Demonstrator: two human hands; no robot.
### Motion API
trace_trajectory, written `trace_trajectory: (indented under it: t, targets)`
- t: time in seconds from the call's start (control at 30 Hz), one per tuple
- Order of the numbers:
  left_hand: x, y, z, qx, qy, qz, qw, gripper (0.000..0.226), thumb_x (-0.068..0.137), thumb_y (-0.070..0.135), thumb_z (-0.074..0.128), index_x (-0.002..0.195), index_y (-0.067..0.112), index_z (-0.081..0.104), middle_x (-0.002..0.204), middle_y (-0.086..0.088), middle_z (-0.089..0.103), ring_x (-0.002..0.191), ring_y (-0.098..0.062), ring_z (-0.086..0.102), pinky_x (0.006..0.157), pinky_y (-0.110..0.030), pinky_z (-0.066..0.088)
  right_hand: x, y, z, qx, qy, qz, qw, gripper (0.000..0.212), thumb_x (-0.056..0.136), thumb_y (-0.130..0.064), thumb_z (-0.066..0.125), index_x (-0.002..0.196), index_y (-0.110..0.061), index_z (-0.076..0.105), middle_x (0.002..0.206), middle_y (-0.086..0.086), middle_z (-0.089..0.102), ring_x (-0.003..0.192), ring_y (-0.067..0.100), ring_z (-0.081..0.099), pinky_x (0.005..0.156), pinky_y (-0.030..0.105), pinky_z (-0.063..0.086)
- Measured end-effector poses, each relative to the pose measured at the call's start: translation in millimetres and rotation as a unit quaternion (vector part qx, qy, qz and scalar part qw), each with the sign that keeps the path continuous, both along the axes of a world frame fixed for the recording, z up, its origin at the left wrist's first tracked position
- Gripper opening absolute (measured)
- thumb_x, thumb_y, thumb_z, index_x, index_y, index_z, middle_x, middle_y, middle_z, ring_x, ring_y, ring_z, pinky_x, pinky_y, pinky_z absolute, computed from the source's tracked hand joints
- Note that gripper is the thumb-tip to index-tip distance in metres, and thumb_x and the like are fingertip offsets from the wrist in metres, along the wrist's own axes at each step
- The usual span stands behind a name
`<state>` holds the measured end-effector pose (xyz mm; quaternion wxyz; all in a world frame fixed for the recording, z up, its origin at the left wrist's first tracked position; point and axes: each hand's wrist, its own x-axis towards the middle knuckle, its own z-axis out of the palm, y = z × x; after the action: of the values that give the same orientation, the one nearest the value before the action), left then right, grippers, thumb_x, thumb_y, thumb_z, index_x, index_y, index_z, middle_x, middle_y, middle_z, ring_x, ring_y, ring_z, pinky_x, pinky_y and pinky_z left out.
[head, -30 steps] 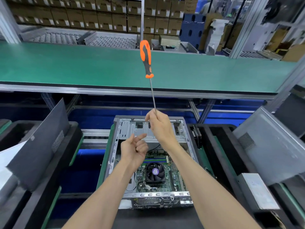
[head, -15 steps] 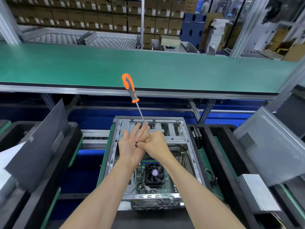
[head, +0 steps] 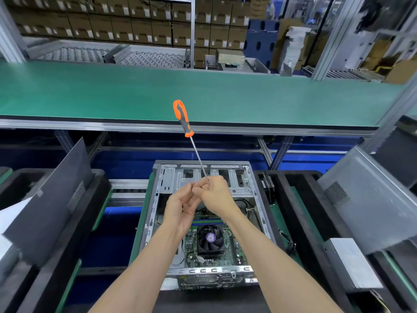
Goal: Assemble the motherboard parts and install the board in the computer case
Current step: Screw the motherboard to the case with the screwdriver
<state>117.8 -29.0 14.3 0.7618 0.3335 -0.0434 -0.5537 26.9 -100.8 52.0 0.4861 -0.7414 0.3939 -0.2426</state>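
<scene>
A dark side panel [head: 48, 199] leaned in its foam tray at the far left, well clear of the work. The left hand [head: 180, 208] was cupped, its fingers curled toward the right hand's; whether it held a screw could not be told. Any screw passed there could have slipped and fallen onto the motherboard [head: 212, 242], which lay inside the open computer case [head: 162, 177] below the wrists, its cooler fan [head: 211, 238] in the middle. The right hand [head: 215, 194] pinched the shaft of the screwdriver [head: 183, 119] near the tip, with the orange handle tilted up and away. Held by the thin end, the tool was top-heavy and might have swung or dropped, and the tip could have scratched the board. Loose cables [head: 244, 205] near the right wall of the case might have hindered a screw position there. Another grey panel [head: 370, 199] stood at the right.
</scene>
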Motion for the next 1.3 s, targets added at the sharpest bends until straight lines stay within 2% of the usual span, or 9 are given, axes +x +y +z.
trace_trajectory:
  t: [0.17,0.33,0.43,0.53,0.77,0.93,1.07,1.17,1.3]
  targets:
    - [-1.6,-2.1,-11.0,-0.005,-0.007,0.04,0.999,0.035,0.092,0.012,0.062,0.119,-0.011,0.062,0.12,-0.025,0.067,0.113,-0.03,0.067,0.092,-0.033,0.056,2.0,0.3,-0.9,-0.012,-0.009,-0.009,1.0,0.022,0.088,-0.007,0.067,0.071,-0.021,0.07,0.042,-0.018,0.054,0.05,-0.008,0.055,0.053,0.007,0.041]
    - [-1.1,-5.0,-9.2,0.003,0.024,0.053,0.998,0.033,0.092,0.007,0.061,0.117,-0.014,0.06,0.116,-0.026,0.068,0.108,-0.029,0.069,0.077,-0.025,0.06,2.3,0.5,1.8,-0.033,-0.001,-0.02,0.999,0.024,0.089,-0.014,0.067,0.069,-0.026,0.066,0.054,-0.01,0.061,0.058,-0.007,0.058,0.061,0.014,0.049]
    - [0.6,-7.8,-5.2,0.033,0.019,0.057,0.998,0.042,0.085,0.01,0.067,0.119,-0.014,0.06,0.116,-0.026,0.068,0.111,-0.031,0.067,0.085,-0.032,0.058,2.0,0.2,2.8,-0.052,0.021,-0.018,0.998,0.019,0.091,-0.016,0.065,0.073,-0.019,0.067,0.059,-0.001,0.061,0.059,0.002,0.056,0.063,0.027,0.053]
    - [2.7,-11.0,-5.0,0.052,0.023,0.063,0.996,0.04,0.087,0.009,0.065,0.121,-0.012,0.06,0.116,-0.025,0.068,0.111,-0.031,0.067,0.085,-0.034,0.057,2.0,0.0,2.7,-0.075,0.042,-0.015,0.996,0.018,0.092,-0.018,0.063,0.077,-0.008,0.066,0.058,-0.008,0.051,0.056,0.002,0.048,0.053,0.021,0.04]
    - [6.9,-8.4,-8.6,0.041,0.039,0.043,0.997,0.022,0.092,0.0,0.058,0.109,-0.013,0.064,0.113,-0.025,0.07,0.098,-0.026,0.073,0.068,-0.025,0.061,0.5,1.8,4.7,-0.089,0.056,-0.014,0.994,0.023,0.092,-0.021,0.061,0.07,-0.021,0.057,0.06,-0.009,0.049,0.053,0.001,0.044,0.046,0.014,0.034]
    - [10.9,-7.4,-6.8,0.009,0.048,0.017,0.999,0.033,0.075,-0.005,0.058,0.106,-0.015,0.066,0.114,-0.027,0.068,0.104,-0.032,0.07,0.068,-0.028,0.061,1.6,4.0,5.4,-0.073,0.032,-0.031,0.996,0.025,0.091,-0.017,0.061,0.067,-0.023,0.058,0.059,-0.011,0.048,0.05,-0.007,0.046,0.046,0.011,0.034]
    - [10.6,-8.8,-4.1,0.038,-0.06,-0.011,0.997,0.038,0.079,0.012,0.069,0.111,-0.008,0.069,0.114,-0.021,0.071,0.104,-0.025,0.071,0.072,-0.024,0.06,3.2,6.1,2.4,-0.061,0.015,-0.068,0.996,0.027,0.087,-0.018,0.063,0.063,-0.027,0.057,0.057,-0.012,0.049,0.055,-0.001,0.048,0.055,0.024,0.042]
    - [15.0,-7.7,-3.9,0.048,-0.061,-0.028,0.997,0.034,0.078,0.008,0.067,0.107,-0.009,0.068,0.11,-0.02,0.072,0.094,-0.023,0.074,0.067,-0.024,0.06,2.1,4.9,0.5,-0.055,0.023,-0.084,0.995,0.009,0.086,-0.024,0.069,0.079,-0.021,0.063,0.072,-0.007,0.054,0.068,0.005,0.05,0.058,0.026,0.042]
    - [20.3,-6.0,-8.6,0.08,-0.045,0.004,0.996,0.032,0.076,0.002,0.069,0.106,-0.009,0.065,0.098,-0.021,0.074,0.09,-0.025,0.075,0.066,-0.024,0.06,-0.9,4.9,3.2,-0.041,-0.014,-0.093,0.995,0.016,0.085,-0.027,0.067,0.082,-0.013,0.06,0.073,-0.002,0.051,0.068,0.013,0.044,0.061,0.03,0.038]
